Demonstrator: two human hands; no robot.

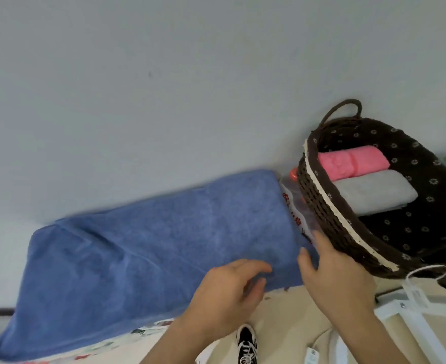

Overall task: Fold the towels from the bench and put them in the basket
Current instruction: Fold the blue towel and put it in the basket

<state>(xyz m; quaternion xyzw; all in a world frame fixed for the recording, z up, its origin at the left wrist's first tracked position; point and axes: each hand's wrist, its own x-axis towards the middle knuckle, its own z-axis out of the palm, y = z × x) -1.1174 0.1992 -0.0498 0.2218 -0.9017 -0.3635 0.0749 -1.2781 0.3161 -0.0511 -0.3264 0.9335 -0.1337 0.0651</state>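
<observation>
Towels: three — one blue towel (148,248) spread on bench, one pink towel (353,164), one grey towel (374,193) folded in basket. One basket (319,203). Two hands: left hand (227,292), right hand (335,274). One shoe (247,342).

Matt terry-cloth blue towel (148,248), woven wicker basket (319,206), printed cloth lining (426,200)

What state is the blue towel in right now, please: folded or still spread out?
Spread out: the blue towel lies open along the bench, its left end draping over the edge. Both hands rest at its right end.
</observation>
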